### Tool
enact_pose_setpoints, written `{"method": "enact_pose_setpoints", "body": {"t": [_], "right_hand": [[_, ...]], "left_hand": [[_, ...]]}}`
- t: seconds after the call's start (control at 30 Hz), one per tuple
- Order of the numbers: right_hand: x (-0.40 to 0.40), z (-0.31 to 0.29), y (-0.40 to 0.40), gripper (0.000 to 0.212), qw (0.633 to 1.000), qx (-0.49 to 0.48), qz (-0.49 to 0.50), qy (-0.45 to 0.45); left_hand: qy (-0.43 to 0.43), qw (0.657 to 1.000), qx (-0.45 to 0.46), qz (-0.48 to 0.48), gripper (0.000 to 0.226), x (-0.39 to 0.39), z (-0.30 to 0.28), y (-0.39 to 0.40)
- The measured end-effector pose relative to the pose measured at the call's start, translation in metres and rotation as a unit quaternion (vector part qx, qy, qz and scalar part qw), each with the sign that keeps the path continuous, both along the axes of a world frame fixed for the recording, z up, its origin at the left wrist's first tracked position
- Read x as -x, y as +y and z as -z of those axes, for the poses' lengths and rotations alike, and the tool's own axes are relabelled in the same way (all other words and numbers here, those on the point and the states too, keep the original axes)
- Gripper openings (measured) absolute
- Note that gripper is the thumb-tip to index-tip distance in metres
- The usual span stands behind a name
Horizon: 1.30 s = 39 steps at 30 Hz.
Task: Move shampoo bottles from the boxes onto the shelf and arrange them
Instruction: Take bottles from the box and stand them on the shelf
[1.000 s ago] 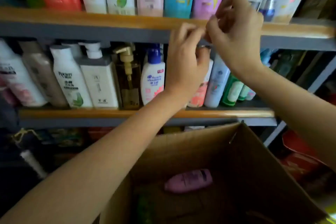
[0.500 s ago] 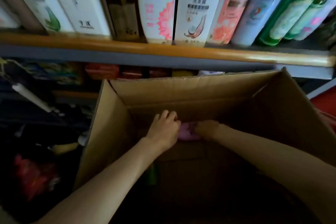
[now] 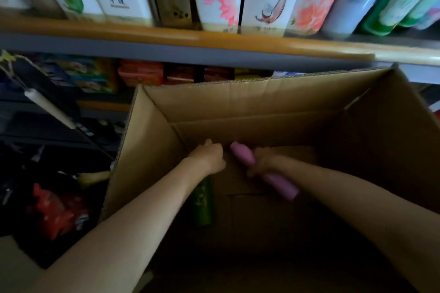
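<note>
Pink bottle (image 3: 263, 170), gripped mid-body by the right hand (image 3: 260, 162) inside the cardboard box (image 3: 238, 100), looks light, rigid, perhaps slick; hold the waist. Left hand (image 3: 209, 156), at nine o'clock beside it: grasp unclear.

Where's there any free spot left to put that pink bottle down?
Not on the shelf: its bottles stand side by side along the visible row. Bare room is the cardboard box floor, right of the green bottle and below the pink bottle gripped by the right hand. The left hand reaches beside it.
</note>
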State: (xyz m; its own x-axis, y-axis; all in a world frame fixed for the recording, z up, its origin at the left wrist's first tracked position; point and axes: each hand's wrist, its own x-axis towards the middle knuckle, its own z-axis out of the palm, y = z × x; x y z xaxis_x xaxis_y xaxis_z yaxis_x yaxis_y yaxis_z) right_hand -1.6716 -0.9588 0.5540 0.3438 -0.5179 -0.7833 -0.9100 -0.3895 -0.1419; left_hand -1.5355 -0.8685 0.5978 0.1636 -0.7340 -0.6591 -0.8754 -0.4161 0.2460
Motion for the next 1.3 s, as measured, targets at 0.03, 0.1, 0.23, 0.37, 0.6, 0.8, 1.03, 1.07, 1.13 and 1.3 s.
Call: {"method": "enact_pose_setpoints", "body": {"t": [0.03, 0.1, 0.23, 0.37, 0.6, 0.8, 1.03, 1.07, 1.13, 1.3], "right_hand": [[0.002, -0.021, -0.001, 0.063, 0.995, -0.075, 0.069, -0.018], [0.007, -0.067, -0.002, 0.054, 0.968, -0.211, 0.116, -0.066], [0.016, -0.181, -0.004, 0.034, 0.918, -0.29, 0.103, -0.249], [0.022, -0.304, -0.008, 0.065, 0.839, -0.23, 0.123, -0.477], [0.031, -0.439, 0.006, 0.034, 0.702, 0.029, 0.135, -0.699], [0.015, -0.475, 0.015, 0.065, 0.581, 0.469, 0.121, -0.654], [-0.006, -0.461, -0.026, 0.078, 0.444, 0.475, 0.21, -0.73], [-0.007, -0.46, -0.032, 0.077, 0.445, 0.469, 0.222, -0.73], [-0.012, -0.459, -0.047, 0.076, 0.466, 0.446, 0.249, -0.723], [-0.026, -0.45, -0.106, 0.122, 0.522, 0.374, 0.355, -0.68]], "left_hand": [[0.01, 0.999, -0.044, 0.015, 0.032, 0.001, -0.008, -0.001], [0.06, 0.989, -0.123, 0.048, 0.037, 0.002, -0.03, -0.002], [0.303, 0.938, -0.172, 0.006, 0.04, 0.0, -0.095, -0.003], [0.487, 0.873, 0.016, 0.008, 0.036, 0.004, -0.197, -0.015], [0.364, 0.838, 0.403, 0.046, 0.038, 0.007, -0.34, -0.031], [0.201, 0.766, 0.61, 0.017, 0.061, 0.015, -0.405, -0.063], [-0.057, 0.753, 0.652, 0.065, 0.035, 0.021, -0.444, -0.093], [-0.067, 0.757, 0.647, 0.064, 0.037, 0.022, -0.445, -0.097], [-0.073, 0.767, 0.635, 0.061, 0.038, 0.021, -0.445, -0.104], [-0.066, 0.798, 0.595, 0.068, 0.035, 0.011, -0.433, -0.126]]}}
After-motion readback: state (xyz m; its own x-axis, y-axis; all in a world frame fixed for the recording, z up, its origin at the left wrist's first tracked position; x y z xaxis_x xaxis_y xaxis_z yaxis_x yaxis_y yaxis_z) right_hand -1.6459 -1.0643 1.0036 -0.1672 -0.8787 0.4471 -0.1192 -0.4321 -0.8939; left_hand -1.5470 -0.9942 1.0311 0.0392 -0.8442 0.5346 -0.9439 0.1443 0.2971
